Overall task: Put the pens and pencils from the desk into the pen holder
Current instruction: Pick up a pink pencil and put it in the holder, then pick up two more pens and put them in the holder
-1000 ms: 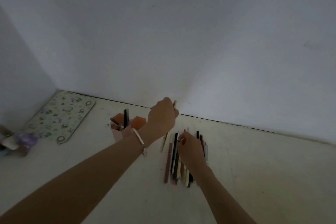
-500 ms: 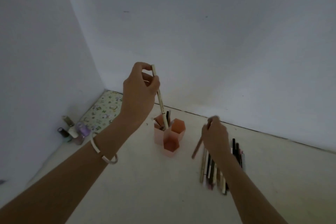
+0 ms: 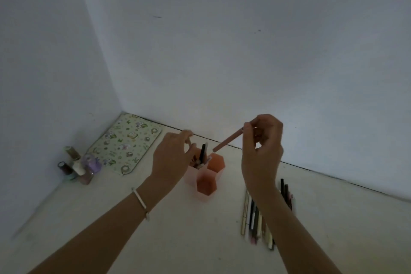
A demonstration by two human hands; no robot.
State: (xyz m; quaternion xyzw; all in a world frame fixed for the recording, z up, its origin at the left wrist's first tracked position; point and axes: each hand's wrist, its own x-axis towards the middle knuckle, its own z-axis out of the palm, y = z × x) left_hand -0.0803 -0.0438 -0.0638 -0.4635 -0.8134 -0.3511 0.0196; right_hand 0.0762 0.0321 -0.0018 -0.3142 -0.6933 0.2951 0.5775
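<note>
- The right hand (image 3: 262,153) pinches a pinkish-brown pencil (image 3: 228,141) by its upper end, the shaft slanting down and left so its lower tip hangs just above the orange cells of the pen holder (image 3: 205,176).
- The left hand (image 3: 172,158) hovers beside the holder's left rear cell with its fingers loosely spread, its grip released and holding nothing.
- Risk, as I judge it: the pencil is gripped at its far end and comes in at a steep slant, so its tip could catch a cell rim and skid off, or nudge the light holder (it looks like thin plastic) and tip it.
- A black pen (image 3: 202,152) and other sticks already stand in the rear cell, close to the incoming tip, and could block it.
- The remaining pens and pencils (image 3: 255,218) lie in a row on the tabletop (image 3: 178,240), partly under the right forearm.
- Off to the left, well apart, sit small bottles (image 3: 77,167) and a patterned pad (image 3: 126,144); neither is in the way.
</note>
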